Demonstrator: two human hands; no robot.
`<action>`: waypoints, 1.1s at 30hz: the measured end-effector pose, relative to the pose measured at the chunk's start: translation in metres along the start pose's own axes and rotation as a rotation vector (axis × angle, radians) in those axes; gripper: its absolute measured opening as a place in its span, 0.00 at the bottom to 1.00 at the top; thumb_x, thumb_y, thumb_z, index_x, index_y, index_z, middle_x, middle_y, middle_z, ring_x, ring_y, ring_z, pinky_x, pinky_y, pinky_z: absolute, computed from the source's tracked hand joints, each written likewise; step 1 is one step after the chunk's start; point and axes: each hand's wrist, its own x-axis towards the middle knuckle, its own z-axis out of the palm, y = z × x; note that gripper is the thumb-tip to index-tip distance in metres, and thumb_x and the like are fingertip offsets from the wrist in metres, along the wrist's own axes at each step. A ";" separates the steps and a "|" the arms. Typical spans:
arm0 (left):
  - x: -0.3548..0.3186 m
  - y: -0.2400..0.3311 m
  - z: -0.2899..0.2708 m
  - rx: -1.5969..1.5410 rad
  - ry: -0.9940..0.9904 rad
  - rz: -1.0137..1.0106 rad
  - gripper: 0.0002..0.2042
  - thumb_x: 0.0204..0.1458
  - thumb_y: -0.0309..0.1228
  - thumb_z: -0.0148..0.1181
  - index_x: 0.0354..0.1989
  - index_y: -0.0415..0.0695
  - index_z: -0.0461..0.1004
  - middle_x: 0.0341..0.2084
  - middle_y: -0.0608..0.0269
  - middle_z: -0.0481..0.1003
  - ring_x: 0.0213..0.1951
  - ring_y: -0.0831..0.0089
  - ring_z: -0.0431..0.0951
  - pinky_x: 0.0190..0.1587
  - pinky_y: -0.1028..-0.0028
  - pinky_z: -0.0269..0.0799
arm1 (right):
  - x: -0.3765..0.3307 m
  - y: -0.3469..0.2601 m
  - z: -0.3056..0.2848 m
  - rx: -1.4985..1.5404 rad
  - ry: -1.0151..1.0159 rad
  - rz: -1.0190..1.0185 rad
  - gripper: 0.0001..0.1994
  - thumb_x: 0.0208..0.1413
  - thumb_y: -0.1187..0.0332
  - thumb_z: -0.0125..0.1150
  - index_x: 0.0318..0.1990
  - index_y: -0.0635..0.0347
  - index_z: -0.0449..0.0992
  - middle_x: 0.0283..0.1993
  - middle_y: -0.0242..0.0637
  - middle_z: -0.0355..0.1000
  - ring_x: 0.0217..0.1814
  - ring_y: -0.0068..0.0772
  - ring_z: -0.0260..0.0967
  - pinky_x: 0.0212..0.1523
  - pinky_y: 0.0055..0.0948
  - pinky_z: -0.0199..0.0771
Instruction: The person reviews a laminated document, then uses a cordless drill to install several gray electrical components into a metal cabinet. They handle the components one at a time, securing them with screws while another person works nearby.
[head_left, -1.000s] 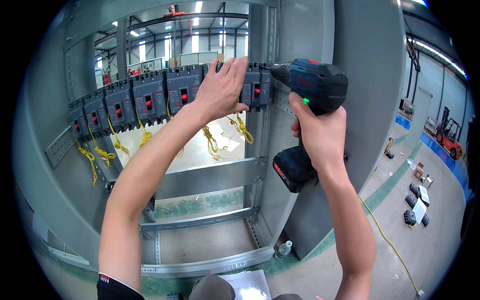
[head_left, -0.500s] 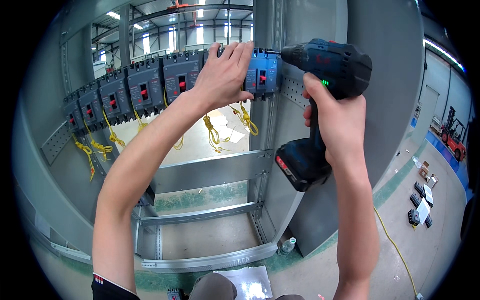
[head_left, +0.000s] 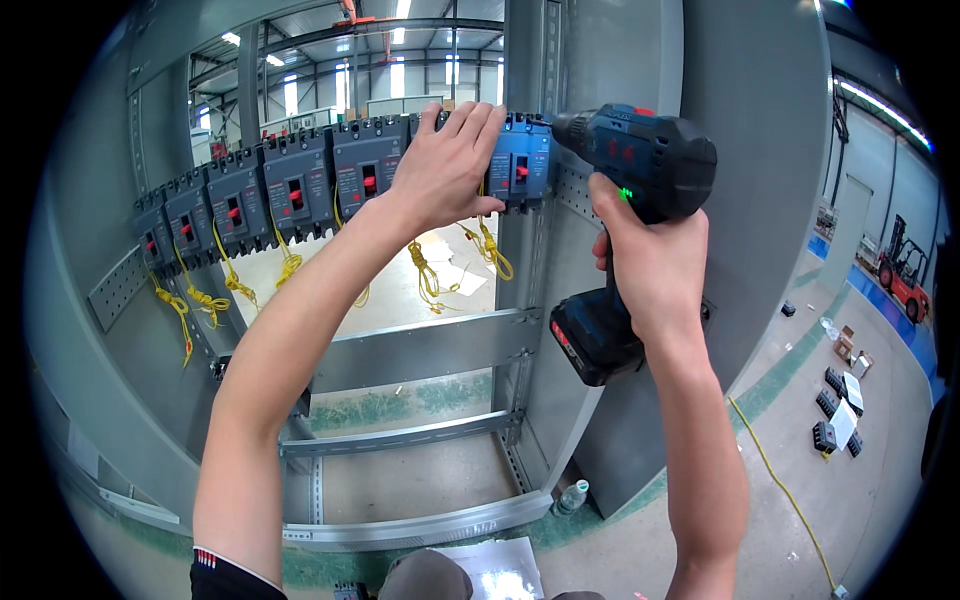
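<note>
A row of dark grey circuit breakers (head_left: pixel 297 190) with red toggles and yellow wire bundles is mounted across the open cabinet frame. My left hand (head_left: pixel 447 165) lies over a breaker near the row's right end, fingertips hooked over its upper edge and thumb stretched toward the lower edge. Just right of it, the end circuit breaker (head_left: pixel 521 165) looks bluish in the light. My right hand (head_left: pixel 655 260) is wrapped around the grip of a dark blue cordless drill (head_left: pixel 640 160). Its chuck points left at that breaker's upper right corner; the bit's tip is hard to make out.
Below the row run metal crossbars (head_left: pixel 420 345). A plastic bottle (head_left: pixel 571 497) stands by the cabinet's foot. On the floor at right are several more breakers (head_left: pixel 825 436), papers, small boxes and a yellow cable (head_left: pixel 775 480). A red forklift (head_left: pixel 903 280) stands farther off.
The view has shifted a little, so the breaker row sits lower in the picture. The drill has come slightly left and down. My left hand keeps its place on the breaker.
</note>
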 end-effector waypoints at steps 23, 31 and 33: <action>0.000 0.000 -0.002 0.035 -0.030 -0.003 0.50 0.32 0.52 0.75 0.62 0.35 0.60 0.58 0.50 0.63 0.62 0.57 0.62 0.64 0.50 0.53 | -0.005 0.000 -0.003 0.057 0.034 0.009 0.12 0.54 0.64 0.65 0.36 0.66 0.77 0.23 0.29 0.70 0.20 0.18 0.67 0.23 0.23 0.71; -0.002 -0.001 0.000 0.053 -0.012 0.007 0.50 0.32 0.52 0.75 0.62 0.35 0.59 0.58 0.51 0.63 0.62 0.58 0.62 0.63 0.51 0.55 | -0.010 -0.002 0.000 0.043 0.052 0.017 0.13 0.54 0.64 0.65 0.37 0.67 0.77 0.22 0.29 0.70 0.20 0.18 0.67 0.23 0.23 0.72; -0.002 -0.002 0.000 0.059 -0.004 0.009 0.50 0.32 0.52 0.75 0.62 0.35 0.59 0.57 0.51 0.63 0.62 0.58 0.62 0.63 0.51 0.55 | -0.010 -0.002 0.000 0.041 0.055 0.007 0.13 0.54 0.64 0.65 0.37 0.67 0.77 0.22 0.28 0.70 0.20 0.18 0.67 0.23 0.23 0.72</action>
